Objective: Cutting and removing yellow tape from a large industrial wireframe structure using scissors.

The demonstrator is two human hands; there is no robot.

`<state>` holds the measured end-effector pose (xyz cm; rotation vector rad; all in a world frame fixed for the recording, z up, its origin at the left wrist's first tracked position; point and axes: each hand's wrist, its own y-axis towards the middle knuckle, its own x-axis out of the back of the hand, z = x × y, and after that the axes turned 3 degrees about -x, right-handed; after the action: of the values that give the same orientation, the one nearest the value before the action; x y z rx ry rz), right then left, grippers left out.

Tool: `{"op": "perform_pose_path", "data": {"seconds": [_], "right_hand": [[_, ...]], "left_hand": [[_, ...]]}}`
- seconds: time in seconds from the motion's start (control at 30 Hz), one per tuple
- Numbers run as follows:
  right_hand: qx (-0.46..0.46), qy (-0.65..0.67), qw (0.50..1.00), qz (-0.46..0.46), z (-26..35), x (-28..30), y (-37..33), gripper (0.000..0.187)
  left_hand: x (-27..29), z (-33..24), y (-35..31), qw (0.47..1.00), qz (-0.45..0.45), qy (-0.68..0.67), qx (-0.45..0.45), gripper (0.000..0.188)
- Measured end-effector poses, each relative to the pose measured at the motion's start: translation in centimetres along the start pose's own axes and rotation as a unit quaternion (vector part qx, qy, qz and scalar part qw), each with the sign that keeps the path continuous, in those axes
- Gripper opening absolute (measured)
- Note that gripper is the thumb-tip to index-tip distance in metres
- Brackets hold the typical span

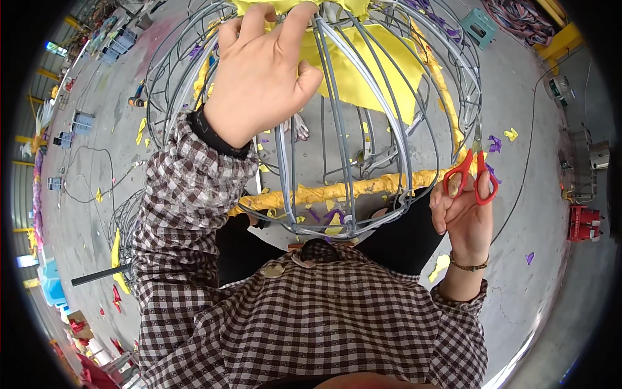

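Before me stands a rounded wire frame [337, 136] of grey rods, its lower ring wrapped in yellow cloth strip [350, 188]. Bright yellow cloth [382, 71] covers part of its inside and top. My left hand [262, 74] rests on the top, fingers bent and spread over the yellow cloth's edge, thumb standing apart; the fingertips are partly hidden. On the frame's right side, my right hand [466, 211] holds red-handled scissors [484, 185] by the loops, with the blades pointing up and away from me, beside the wires.
Yellow and purple scraps [529, 259] litter the grey floor around the frame. A teal stool [479, 28] stands at the far right, and a red object [585, 223] at the right. Loose wire [123, 214] and a dark bar [100, 275] lie on the left. A cable runs along the right.
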<state>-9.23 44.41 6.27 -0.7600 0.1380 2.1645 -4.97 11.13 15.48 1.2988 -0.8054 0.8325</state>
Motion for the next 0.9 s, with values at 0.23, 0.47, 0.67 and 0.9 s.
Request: {"op": "perform_pose_path", "data": {"seconds": [0.23,0.47,0.67,0.9], "right_hand": [[0.012,-0.026,1.000,-0.010,0.3,-0.6,-0.4,0.057],[0.047,-0.131,0.984,0.111,-1.7,-5.1,-0.2,0.061],[-0.131,-0.151,0.956,0.214,-7.8,-11.0,0.1,0.065],[-0.194,-0.005,0.965,0.179,-10.6,-11.2,1.3,0.067]], "left_hand": [[-0.9,2.4,-4.1,0.918,-0.372,-0.094,-0.096,0.049],[-4.6,-2.4,-13.0,0.720,-0.194,-0.626,0.226,0.032],[-8.3,-4.2,-13.7,0.607,-0.135,-0.725,0.294,0.034],[-13.4,-2.5,-10.7,0.887,-0.145,-0.402,0.175,0.044]]}}
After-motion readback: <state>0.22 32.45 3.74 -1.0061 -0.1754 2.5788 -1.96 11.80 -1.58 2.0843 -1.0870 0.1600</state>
